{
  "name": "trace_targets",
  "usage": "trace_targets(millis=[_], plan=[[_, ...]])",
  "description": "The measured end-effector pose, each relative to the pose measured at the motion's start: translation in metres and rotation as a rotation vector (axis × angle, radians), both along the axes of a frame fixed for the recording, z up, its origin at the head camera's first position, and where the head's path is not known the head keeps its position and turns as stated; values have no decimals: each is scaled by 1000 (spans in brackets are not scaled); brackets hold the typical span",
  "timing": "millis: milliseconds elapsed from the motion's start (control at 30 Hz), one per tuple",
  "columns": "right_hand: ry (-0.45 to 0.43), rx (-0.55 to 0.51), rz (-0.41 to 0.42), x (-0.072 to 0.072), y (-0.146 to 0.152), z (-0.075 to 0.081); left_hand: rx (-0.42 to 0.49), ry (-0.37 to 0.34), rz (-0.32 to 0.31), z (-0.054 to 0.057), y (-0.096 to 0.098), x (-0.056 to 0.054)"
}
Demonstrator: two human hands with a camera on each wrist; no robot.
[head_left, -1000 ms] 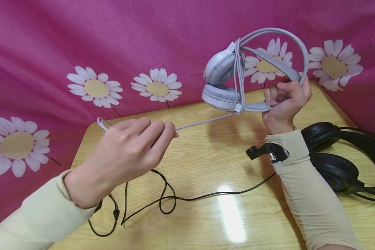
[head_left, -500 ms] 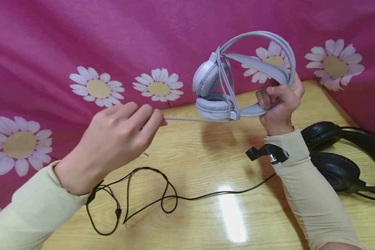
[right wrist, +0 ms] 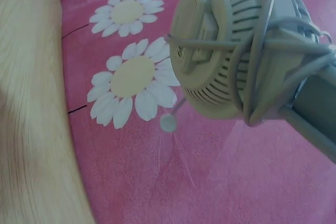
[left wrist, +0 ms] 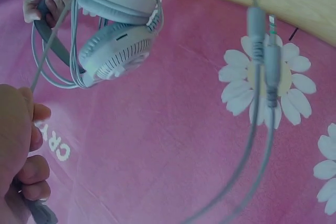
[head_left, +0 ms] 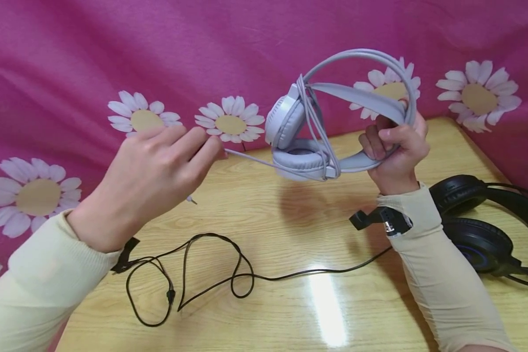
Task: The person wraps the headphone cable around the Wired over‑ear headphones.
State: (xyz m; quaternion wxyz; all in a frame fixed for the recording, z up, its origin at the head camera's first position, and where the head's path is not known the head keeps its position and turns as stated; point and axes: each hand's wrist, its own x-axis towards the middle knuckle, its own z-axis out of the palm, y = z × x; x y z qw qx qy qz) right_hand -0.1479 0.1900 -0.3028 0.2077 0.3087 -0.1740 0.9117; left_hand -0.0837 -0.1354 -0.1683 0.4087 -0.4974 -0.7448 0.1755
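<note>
My right hand (head_left: 398,151) grips the headband of light grey headphones (head_left: 286,120), holding them up above the table with the ear cups pointing left. Several turns of thin grey cable (left wrist: 75,30) wrap around the cups and headband. The left hand (head_left: 154,181), fingers curled, holds a length of this cable (head_left: 253,159) that runs taut from the lower ear cup. Two grey audio plugs (left wrist: 272,69) dangle from the cable's loose end in the left wrist view. In the right wrist view, cable crosses one slotted ear cup (right wrist: 210,51); the right hand itself is out of that view.
A black headset (head_left: 479,239) lies at the right, partly behind the right forearm. Its black cable (head_left: 290,277) loops across the wooden table (head_left: 290,318) to the left. Behind the table hangs a pink cloth (head_left: 202,44) with white daisies.
The headphones and right hand have shifted a little left and down. My left hand has moved left and up, still gripping the cable, and the plug end now shows below it.
</note>
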Motion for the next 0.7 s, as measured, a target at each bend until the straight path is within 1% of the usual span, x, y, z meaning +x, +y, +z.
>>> trace_targets(millis=[100, 233, 333, 500, 633, 700], plan=[[16, 17, 79, 2, 2, 1, 8, 5, -16, 3, 1, -2], [30, 86, 162, 5, 3, 1, -1, -4, -9, 7, 1, -3], [26, 146, 182, 8, 4, 1, -8, -10, -1, 8, 2, -4], [29, 239, 181, 10, 2, 1, 10, -3, -21, 7, 5, -4], [52, 272, 206, 10, 0, 0, 52, -6, -49, 6, 7, -6], [70, 278, 245, 11, 1, -1, 64, -6, -67, 6, 8, -6]])
